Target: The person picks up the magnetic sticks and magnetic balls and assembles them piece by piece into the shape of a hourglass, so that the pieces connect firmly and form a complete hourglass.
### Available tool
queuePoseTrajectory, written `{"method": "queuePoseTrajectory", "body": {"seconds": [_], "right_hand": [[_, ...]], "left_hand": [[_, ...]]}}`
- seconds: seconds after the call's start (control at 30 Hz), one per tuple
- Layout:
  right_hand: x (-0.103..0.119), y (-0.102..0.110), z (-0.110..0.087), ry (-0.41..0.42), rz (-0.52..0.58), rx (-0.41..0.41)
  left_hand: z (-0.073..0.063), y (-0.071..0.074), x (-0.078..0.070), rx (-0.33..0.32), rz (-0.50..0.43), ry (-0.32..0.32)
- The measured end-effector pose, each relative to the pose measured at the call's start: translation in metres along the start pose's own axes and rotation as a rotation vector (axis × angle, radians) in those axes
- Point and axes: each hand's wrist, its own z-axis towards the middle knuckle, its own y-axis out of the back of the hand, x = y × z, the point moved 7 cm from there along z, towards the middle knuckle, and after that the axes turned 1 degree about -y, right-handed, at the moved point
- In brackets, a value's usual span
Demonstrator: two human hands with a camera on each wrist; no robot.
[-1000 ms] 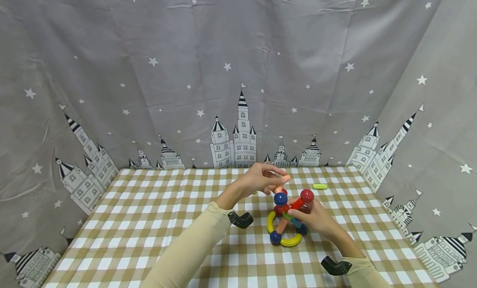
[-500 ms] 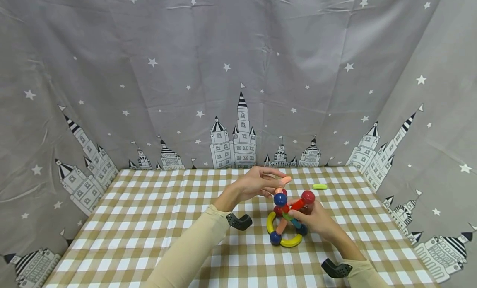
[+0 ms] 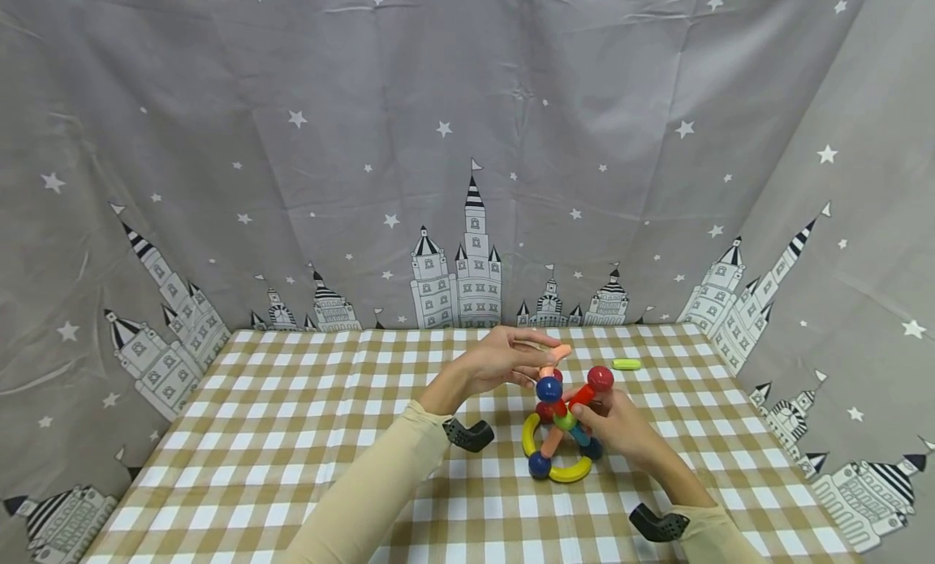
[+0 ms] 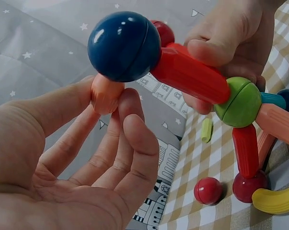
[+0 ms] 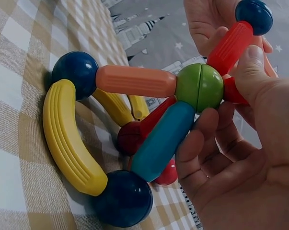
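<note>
My left hand [image 3: 504,359] pinches a salmon magnetic rod [image 4: 107,94] between thumb and fingertips, its end against the blue ball [image 4: 125,46] at the top of a ball-and-rod model. A red rod [image 4: 190,74] joins that ball to a green ball [image 5: 200,87] in the middle. My right hand [image 3: 624,428] grips another red rod [image 3: 582,395], tipped by a red ball [image 3: 601,378], with its fingers close to the green ball. Salmon [image 5: 136,81] and teal [image 5: 163,140] rods slope down to dark blue balls, linked by a curved yellow piece [image 5: 70,139].
Beyond the model, a yellow-green rod [image 3: 626,364] lies on the checked tablecloth [image 3: 292,434]. A loose red ball [image 4: 208,190] rests near the model's base. A grey curtain [image 3: 329,142] printed with castles and stars closes off the back and sides.
My left hand has dipped slightly and the salmon rod with it. My right thumb has shifted, so more of the green ball shows, and the upper red ball sits marginally higher.
</note>
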Motion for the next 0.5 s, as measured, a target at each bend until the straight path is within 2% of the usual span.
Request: {"method": "queuePoseTrajectory", "body": {"seconds": [0.5], "right_hand": [[0.003,-0.004,0.005,-0.005,0.006,-0.023]], "left_hand": [[0.0,-0.004,0.013,0.07,-0.063,0.056]]}}
